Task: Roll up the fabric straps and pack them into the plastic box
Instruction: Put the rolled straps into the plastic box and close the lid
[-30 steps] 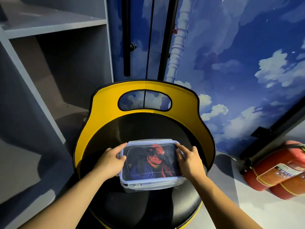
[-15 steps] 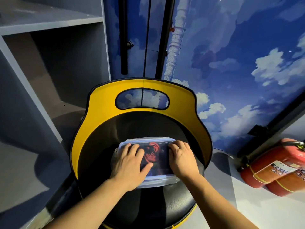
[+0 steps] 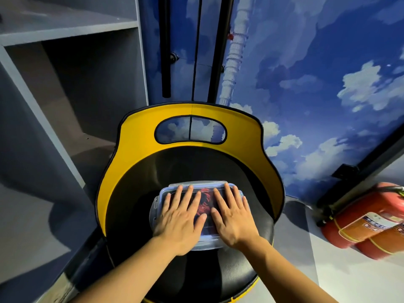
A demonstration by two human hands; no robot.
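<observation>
The fingers of the left hand and of the right hand lie straight and slightly spread, flat on the clear lid of the plastic box. The box sits near the middle of the black chair seat, with rolled red fabric straps showing between the hands. The box looks light, stiff and smooth, so it may slide on the seat; the straps are soft and springy. Even downward pressure near the lid's edges seems wise, then a hold at the side latches.
</observation>
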